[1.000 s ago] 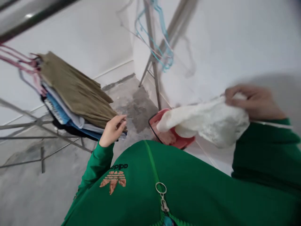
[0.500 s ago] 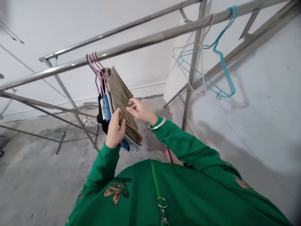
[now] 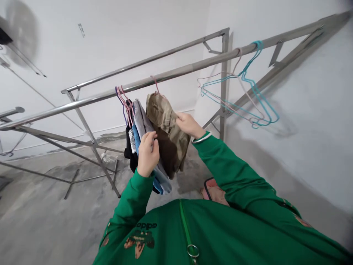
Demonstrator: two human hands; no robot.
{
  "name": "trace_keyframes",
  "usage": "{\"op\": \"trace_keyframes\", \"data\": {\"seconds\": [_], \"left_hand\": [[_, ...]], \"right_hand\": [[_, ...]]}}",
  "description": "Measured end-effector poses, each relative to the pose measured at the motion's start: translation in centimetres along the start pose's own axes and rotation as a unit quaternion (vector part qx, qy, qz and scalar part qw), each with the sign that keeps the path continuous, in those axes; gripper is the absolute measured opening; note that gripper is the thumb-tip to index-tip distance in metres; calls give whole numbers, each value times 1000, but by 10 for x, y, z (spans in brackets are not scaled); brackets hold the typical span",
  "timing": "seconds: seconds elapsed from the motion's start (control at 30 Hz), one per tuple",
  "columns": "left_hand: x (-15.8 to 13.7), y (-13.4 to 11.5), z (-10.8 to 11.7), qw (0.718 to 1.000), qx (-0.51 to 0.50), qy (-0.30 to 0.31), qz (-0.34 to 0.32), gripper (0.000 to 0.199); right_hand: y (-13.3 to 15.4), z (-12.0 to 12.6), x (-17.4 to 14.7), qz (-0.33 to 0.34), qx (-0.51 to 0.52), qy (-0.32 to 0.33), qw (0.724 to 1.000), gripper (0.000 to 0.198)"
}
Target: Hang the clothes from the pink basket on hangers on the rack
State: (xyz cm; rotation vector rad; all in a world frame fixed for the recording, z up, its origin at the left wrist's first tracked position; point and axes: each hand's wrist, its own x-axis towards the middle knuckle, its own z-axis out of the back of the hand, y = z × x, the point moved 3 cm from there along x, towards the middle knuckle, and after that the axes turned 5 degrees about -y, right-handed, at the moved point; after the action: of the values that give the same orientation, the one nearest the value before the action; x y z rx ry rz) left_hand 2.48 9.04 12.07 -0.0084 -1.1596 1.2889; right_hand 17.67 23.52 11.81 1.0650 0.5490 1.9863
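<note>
Head view: the khaki garment (image 3: 164, 112) is already on the rail (image 3: 96, 101), hung from a pink hanger (image 3: 157, 87). The right hand (image 3: 191, 126) pinches the garment's edge between closed fingers; the left hand (image 3: 148, 152) has half-curled fingers beside the grey garment (image 3: 140, 117), any hold unclear. The blue hangers (image 3: 244, 73) carry no clothing.

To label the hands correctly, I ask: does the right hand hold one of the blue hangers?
No, the right hand pinches the edge of the khaki garment, apart from the blue hangers farther right on the rail.
</note>
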Motion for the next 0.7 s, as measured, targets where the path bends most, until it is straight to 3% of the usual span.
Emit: {"op": "trace_keyframes", "data": {"seconds": [0.13, 0.23, 0.3, 0.37, 0.5, 0.6, 0.7], "left_hand": [[41, 11, -73, 998, -26, 53, 32, 51], [49, 7, -114, 987, -39, 148, 40, 36], [44, -7, -123, 983, -2, 184, 7, 18], [37, -27, -120, 980, 63, 177, -68, 21], [27, -67, -117, 959, 140, 143, -200, 20], [18, -81, -130, 943, 144, 192, -229, 23], [8, -80, -141, 930, 93, 238, -266, 27]], "right_hand": [[-6, 40, -24, 9, 57, -2, 998, 33], [-5, 62, -36, 9, -10, -52, 999, 36], [-7, 73, -43, 15, -95, -95, 991, 37], [-11, 78, -51, 24, -169, -127, 977, 37], [-7, 83, -66, 8, -178, -164, 970, 45], [14, 87, -67, -11, -214, -145, 966, 52], [33, 88, -62, -57, -329, -57, 941, 42]]}}
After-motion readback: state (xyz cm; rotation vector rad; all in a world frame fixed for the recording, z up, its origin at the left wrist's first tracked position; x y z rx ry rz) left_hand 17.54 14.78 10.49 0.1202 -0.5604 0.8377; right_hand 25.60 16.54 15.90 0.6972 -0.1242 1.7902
